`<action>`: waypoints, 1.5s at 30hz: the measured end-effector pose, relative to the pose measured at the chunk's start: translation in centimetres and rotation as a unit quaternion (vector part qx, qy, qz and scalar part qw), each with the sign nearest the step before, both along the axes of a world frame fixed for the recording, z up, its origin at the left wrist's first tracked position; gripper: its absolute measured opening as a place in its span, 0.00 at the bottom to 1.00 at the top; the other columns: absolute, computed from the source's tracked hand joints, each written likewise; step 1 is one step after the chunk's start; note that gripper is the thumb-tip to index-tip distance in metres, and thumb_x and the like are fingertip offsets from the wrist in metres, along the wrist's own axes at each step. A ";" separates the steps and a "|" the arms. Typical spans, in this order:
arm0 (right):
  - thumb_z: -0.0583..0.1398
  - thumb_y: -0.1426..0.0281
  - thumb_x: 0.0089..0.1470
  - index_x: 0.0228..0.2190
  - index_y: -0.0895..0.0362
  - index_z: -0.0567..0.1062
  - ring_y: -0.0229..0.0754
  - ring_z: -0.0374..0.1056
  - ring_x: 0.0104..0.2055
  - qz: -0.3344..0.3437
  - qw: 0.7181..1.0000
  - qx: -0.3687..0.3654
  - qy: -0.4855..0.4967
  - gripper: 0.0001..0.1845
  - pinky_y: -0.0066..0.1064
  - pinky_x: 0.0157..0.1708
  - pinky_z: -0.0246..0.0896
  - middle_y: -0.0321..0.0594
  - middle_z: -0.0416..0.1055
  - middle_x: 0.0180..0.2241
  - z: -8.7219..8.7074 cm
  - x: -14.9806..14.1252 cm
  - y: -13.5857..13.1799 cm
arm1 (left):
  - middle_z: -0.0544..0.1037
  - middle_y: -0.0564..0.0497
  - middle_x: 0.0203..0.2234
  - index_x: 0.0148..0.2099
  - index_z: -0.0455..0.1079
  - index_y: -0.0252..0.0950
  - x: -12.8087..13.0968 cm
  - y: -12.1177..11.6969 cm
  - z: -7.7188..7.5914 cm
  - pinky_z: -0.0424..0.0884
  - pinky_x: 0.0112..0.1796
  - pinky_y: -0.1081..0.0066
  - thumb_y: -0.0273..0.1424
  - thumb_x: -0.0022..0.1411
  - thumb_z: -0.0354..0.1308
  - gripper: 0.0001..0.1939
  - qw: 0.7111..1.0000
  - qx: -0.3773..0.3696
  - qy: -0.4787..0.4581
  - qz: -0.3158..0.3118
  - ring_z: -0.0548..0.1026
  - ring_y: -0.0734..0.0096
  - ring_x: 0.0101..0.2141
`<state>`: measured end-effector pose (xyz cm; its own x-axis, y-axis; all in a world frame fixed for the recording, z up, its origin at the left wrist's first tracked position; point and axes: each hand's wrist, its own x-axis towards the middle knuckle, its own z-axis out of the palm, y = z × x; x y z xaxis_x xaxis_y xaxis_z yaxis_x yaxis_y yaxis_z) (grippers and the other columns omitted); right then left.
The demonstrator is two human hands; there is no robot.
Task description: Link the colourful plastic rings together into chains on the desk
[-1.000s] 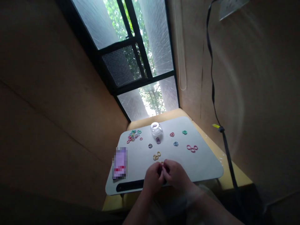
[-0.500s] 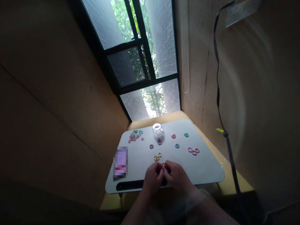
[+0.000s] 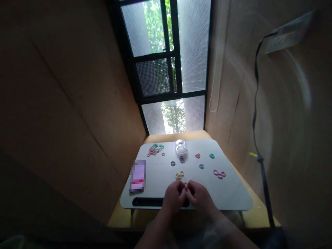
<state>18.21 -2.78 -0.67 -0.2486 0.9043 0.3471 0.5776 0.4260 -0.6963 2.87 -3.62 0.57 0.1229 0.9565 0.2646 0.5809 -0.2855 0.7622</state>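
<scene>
Close together at the near edge of the white lap table [image 3: 155, 183], my left hand [image 3: 174, 196] and my right hand [image 3: 199, 196] meet at their fingertips. Both are closed in a pinch on a small hair tie [image 3: 185, 184], pale yellow where it shows; the fingers hide most of it. A speck of red or pink also shows between the fingertips. Just beyond lie several yellow hair ties [image 3: 179, 175]. Further off are small groups of dark [image 3: 173, 163], purple [image 3: 182, 159], blue [image 3: 201, 166], red [image 3: 197, 156], green [image 3: 212, 156] and pink hair ties [image 3: 219, 174].
A clear round jar [image 3: 181, 148] stands at the table's back. A mixed heap of hair ties [image 3: 155, 150] lies back left, above a blurred purple packet [image 3: 138, 176]. A black slot [image 3: 147, 202] runs along the front edge. A cable [image 3: 255, 103] hangs on the right.
The camera view has shifted, so the table appears further right and more level. My hands stay joined at the fingertips, with little visible change in their grip.
</scene>
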 end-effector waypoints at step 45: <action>0.53 0.70 0.54 0.25 0.55 0.66 0.39 0.63 0.27 -0.015 1.000 0.001 -0.011 0.07 0.27 0.28 0.52 0.35 0.70 0.24 -0.3 -0.2 -0.4 | 0.74 0.53 0.27 0.33 0.69 0.37 0.0 -0.4 -0.3 0.62 0.33 0.72 0.28 0.59 0.54 0.04 1.000 0.009 0.001 0.004 0.70 0.70 0.29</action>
